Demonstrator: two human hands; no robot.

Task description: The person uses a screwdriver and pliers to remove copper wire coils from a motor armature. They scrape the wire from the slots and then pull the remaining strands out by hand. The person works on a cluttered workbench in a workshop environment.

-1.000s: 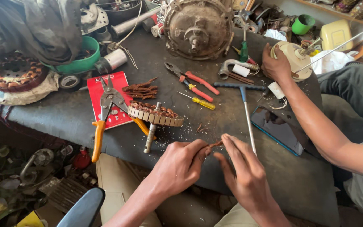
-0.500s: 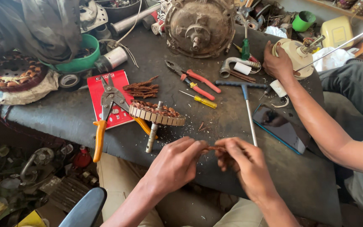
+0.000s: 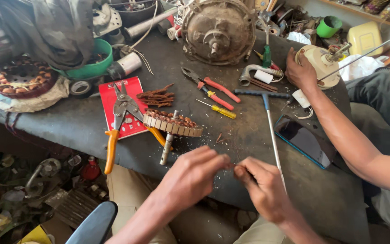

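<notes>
A: Nearest the camera, at 6 o'clock, left hand [image 3: 194, 174] and right hand [image 3: 263, 189] meet fingertip to fingertip, each pinched narrow on a thin reddish strand [image 3: 232, 166]; too small to identify.

B: Beyond them?

A: At 11 o'clock of the hands, round wound core [image 3: 172, 123] on its shaft, touching orange-handled snips [image 3: 122, 121]. At 1 o'clock, T-handle driver [image 3: 269, 118], then dark phone [image 3: 304, 141]. Farthest, 12 o'clock, motor housing [image 3: 218, 28]
</notes>
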